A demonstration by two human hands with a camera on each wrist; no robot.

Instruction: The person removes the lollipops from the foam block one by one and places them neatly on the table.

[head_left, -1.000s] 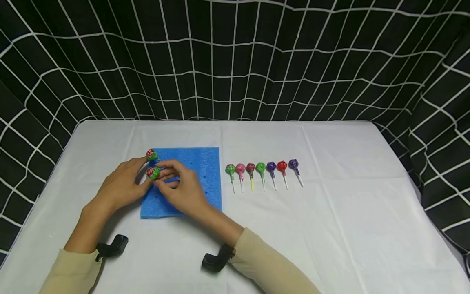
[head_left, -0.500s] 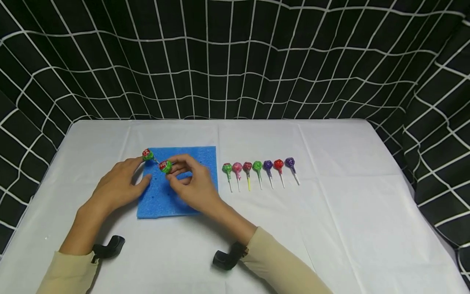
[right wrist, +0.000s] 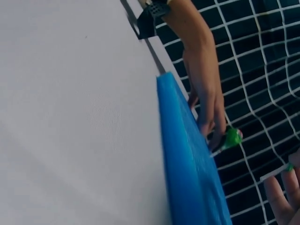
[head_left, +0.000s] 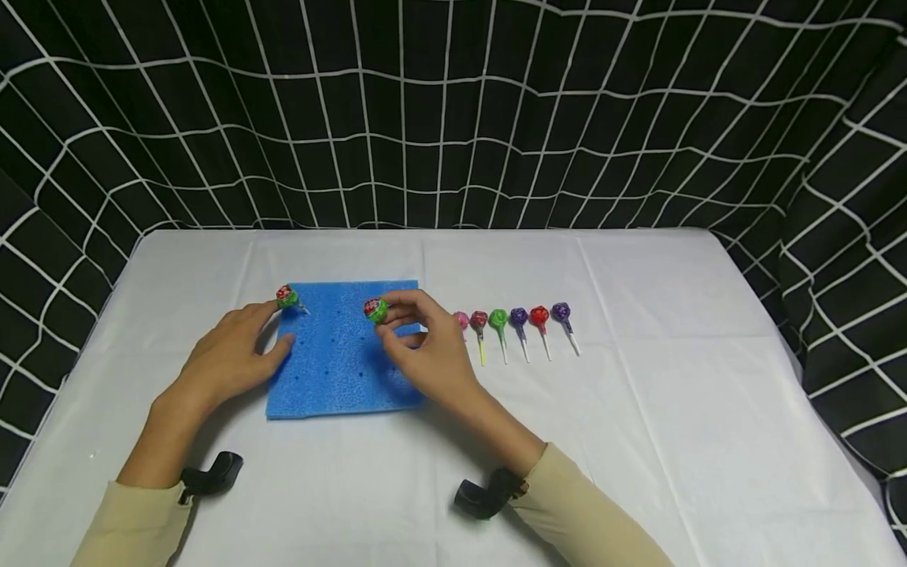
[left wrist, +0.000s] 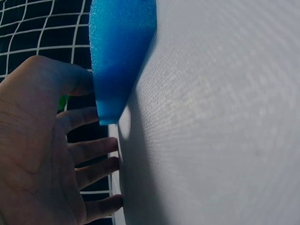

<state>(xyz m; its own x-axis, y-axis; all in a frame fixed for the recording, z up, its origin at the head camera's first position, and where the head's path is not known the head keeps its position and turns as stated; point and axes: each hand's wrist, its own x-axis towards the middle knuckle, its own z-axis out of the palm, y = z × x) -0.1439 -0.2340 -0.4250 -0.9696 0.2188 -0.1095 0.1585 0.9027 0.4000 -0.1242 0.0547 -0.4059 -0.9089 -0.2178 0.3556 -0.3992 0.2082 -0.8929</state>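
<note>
A blue foam board with small holes lies on the table's left half. A lollipop with a red and green wrapper stands tilted at its far left corner, stick end in the foam. My left hand rests along the board's left edge, fingers fairly straight, index fingertip close to that lollipop; the left wrist view shows the thumb by the foam. Over the board's right part, my right hand pinches another red and green lollipop. Its white stick shows in the right wrist view beside the fingers.
Right of the board lies a row of lollipops, among them a green one, a red one and a purple one. My right hand hides the row's left end. A white cloth covers the table; a black, white-gridded curtain stands behind.
My right hand has carried its lollipop rightward, from beside the standing lollipop to the board's right side. My left hand has stayed at the board's left edge.
</note>
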